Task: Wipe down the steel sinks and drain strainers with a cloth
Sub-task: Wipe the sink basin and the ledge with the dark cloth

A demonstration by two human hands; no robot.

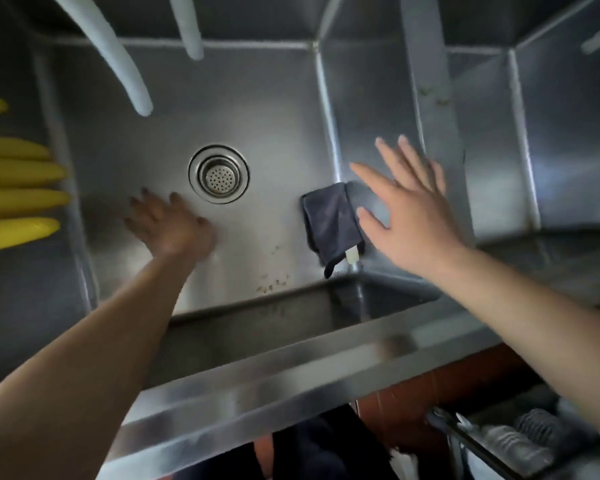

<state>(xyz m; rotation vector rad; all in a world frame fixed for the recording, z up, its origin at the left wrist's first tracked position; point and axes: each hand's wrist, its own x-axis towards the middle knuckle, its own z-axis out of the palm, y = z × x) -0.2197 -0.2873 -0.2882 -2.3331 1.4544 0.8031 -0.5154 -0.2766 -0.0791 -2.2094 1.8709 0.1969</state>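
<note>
Right now my right hand [406, 216] hovers, fingers [371, 176] spread, just above the dark cloth [329, 225] lying against the sink [257, 98] wall; my left hand [168, 225], fingers splayed, lies near the drain strainer [219, 173].

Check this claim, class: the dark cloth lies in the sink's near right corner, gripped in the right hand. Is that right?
Not quite. The head view shows the cloth in the sink's near right corner, but the right hand is open with spread fingers above it, not gripping it.

No readable text in view

The white tag [351, 255] on the dark cloth [329, 223] shows no legible print; the steel sink [257, 109] carries no markings.
</note>
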